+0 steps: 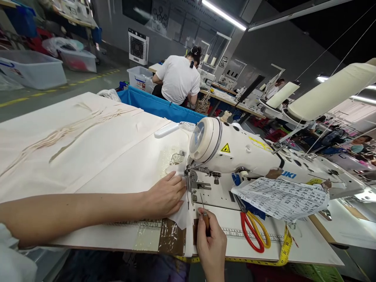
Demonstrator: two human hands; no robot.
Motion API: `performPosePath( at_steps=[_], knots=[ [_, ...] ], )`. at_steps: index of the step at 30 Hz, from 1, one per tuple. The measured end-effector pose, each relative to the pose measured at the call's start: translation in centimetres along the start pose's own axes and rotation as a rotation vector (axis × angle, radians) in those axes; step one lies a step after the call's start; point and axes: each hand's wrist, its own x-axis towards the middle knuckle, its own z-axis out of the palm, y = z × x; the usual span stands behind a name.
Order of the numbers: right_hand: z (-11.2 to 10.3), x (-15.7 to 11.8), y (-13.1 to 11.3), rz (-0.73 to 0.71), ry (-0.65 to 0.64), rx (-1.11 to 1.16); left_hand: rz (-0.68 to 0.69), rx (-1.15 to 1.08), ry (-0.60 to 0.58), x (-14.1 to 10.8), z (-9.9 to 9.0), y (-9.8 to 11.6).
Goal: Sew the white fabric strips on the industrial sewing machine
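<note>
A: Where is the white fabric (178,216)?

B: Beneath the needle area of a sewing machine (235,145), taken here as the dial's centre, with a narrow strip (189,235) running toward six o'clock and the table's near edge.

A: And the left hand (166,197)?

B: Between seven and eight o'clock, palm down on the fabric, fingers extended and gripping nothing, apparently to keep the layers flat and steady beside the presser foot.

A: The right?

B: The right hand (214,241), at five o'clock, closes around the wooden handle of an awl (206,223). Its point rises toward the machine bed, a hold that likely gives fine control where fingertips would be too bulky or too near the needle.

A: What surrounds them?

B: Red-and-yellow-handled scissors (255,232) lie at four o'clock, probably for easy reach by the right hand, with a yellow tape measure (285,246) beyond. A handwritten sheet (282,197) sits at three, seemingly placed for reading. Pale layered cloth (67,141) spreads toward nine, apart from the needle.
</note>
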Motion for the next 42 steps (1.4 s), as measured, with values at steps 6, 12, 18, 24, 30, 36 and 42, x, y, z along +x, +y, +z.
performPosePath(
  at_steps=[6,12,18,24,30,36,42],
  knots=[
    [-0.2,0.0,-0.2,-0.015,-0.022,-0.022,0.026,0.035,0.054,-0.4,0.9,0.3],
    [-0.3,-0.2,0.4,0.038,-0.066,-0.021,0.061,0.02,0.037,-0.4,0.8,-0.2],
    [-0.4,-0.2,0.9,0.054,-0.096,-0.025,0.047,0.011,0.008,-0.2,1.1,-1.1],
    [-0.6,0.1,0.3,0.01,-0.075,-0.04,0.03,0.021,-0.023,0.0,1.1,-1.2],
    [-0.5,0.0,0.7,0.025,-0.066,-0.032,0.021,0.021,-0.003,0.1,0.7,-0.8],
    [-0.4,-0.5,1.4,0.093,-0.079,0.011,0.008,0.019,0.028,-0.2,0.7,0.0],
    [-0.3,-0.3,0.1,0.12,-0.054,0.02,0.018,0.047,-0.001,0.1,0.7,-0.2]
  ],
)
